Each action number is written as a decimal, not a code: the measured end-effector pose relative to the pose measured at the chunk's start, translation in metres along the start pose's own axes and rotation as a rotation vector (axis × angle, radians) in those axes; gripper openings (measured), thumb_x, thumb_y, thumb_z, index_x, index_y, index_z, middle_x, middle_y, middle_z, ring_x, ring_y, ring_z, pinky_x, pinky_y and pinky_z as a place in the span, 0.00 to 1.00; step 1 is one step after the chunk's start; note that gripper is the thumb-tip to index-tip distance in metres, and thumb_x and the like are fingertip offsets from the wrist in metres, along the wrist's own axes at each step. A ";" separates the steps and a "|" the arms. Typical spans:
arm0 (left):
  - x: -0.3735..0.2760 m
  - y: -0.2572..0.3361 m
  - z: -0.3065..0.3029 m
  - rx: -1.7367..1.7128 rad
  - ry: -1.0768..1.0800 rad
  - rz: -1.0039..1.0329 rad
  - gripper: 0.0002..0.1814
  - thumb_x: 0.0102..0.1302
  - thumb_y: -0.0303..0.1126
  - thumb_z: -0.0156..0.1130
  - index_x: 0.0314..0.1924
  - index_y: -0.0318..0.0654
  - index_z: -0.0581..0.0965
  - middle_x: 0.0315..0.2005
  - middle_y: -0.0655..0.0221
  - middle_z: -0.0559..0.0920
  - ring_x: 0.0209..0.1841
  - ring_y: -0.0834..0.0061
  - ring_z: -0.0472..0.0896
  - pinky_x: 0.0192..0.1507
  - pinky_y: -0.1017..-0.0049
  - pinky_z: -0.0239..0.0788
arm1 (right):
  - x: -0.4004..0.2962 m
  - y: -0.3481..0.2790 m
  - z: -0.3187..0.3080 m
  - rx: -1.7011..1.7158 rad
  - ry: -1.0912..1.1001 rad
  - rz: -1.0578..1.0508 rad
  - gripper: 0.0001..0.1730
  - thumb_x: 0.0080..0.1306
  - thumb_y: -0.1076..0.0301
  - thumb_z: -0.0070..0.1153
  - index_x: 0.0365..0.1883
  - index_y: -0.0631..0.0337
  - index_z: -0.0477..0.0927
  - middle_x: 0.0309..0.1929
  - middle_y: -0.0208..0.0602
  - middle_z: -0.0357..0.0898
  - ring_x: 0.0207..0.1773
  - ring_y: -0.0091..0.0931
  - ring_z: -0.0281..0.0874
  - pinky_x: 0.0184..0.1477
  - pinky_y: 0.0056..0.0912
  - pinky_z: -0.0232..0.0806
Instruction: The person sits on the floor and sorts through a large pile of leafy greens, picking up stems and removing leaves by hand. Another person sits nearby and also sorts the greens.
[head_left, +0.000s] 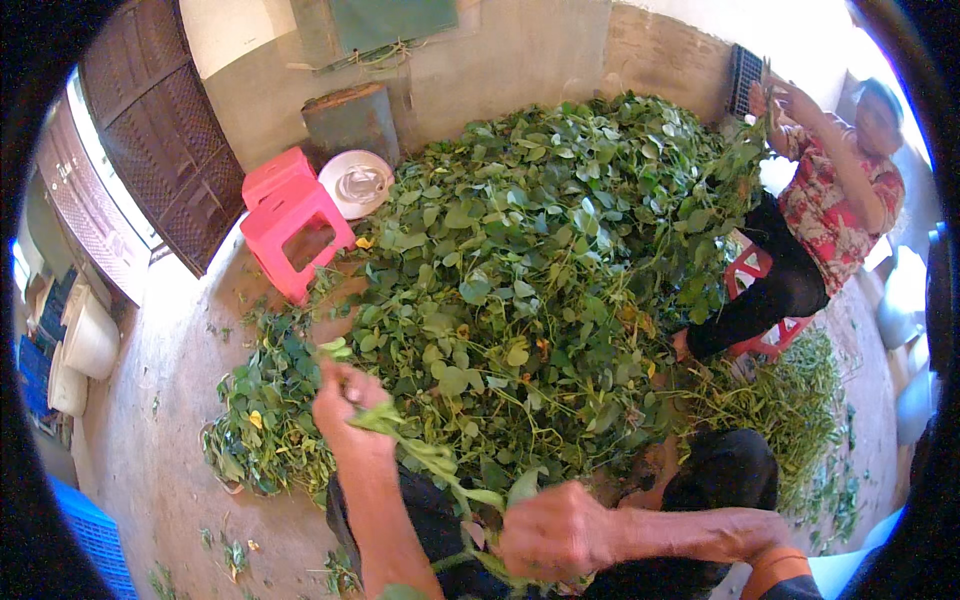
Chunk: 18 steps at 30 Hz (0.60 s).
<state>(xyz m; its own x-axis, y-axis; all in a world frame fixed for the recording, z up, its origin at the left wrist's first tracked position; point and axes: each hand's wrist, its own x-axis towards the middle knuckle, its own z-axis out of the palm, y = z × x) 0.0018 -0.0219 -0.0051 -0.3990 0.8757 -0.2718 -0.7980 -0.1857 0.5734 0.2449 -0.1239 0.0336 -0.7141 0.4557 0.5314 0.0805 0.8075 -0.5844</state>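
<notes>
My left hand grips one end of a green bean stalk that carries plump pods. The stalk slants down towards my right hand, which is blurred and closed around its lower part, above my lap. Pods and a few leaves show between the two hands. What lies inside the right fist is hidden. Past my knees rises a big heap of leafy bean plants. A smaller pile of leaves lies on the floor to the left of my left hand.
Another person sits at the right on a red stool, hands raised with plants. A mound of green pods or stalks lies below. Pink plastic stools, a white basin and a metal drum stand back left; a blue crate lower left.
</notes>
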 end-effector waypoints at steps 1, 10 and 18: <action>0.011 0.012 -0.005 -0.151 -0.011 -0.022 0.18 0.76 0.44 0.48 0.28 0.45 0.69 0.13 0.80 0.61 0.14 0.84 0.54 0.17 0.79 0.43 | -0.007 -0.011 0.001 0.012 -0.025 -0.017 0.09 0.49 0.72 0.60 0.27 0.57 0.72 0.22 0.32 0.65 0.22 0.34 0.70 0.22 0.37 0.67; 0.009 0.028 -0.016 -0.069 -0.174 0.044 0.17 0.75 0.45 0.50 0.29 0.44 0.70 0.14 0.80 0.63 0.15 0.85 0.54 0.17 0.80 0.44 | -0.004 0.011 -0.051 0.466 0.068 0.611 0.10 0.71 0.67 0.52 0.36 0.66 0.78 0.29 0.41 0.77 0.30 0.33 0.75 0.35 0.35 0.67; 0.010 0.028 -0.012 -0.010 -0.127 0.129 0.18 0.75 0.45 0.50 0.29 0.44 0.70 0.14 0.80 0.63 0.15 0.85 0.54 0.17 0.80 0.43 | -0.006 0.005 -0.047 0.658 -0.334 0.658 0.14 0.74 0.61 0.49 0.40 0.63 0.78 0.30 0.39 0.81 0.31 0.29 0.78 0.35 0.36 0.68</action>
<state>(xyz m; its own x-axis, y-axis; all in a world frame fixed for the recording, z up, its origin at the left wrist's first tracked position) -0.0300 -0.0241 -0.0012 -0.4389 0.8934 -0.0965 -0.7484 -0.3039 0.5896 0.2823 -0.1050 0.0558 -0.8333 0.5283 -0.1629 0.2014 0.0158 -0.9794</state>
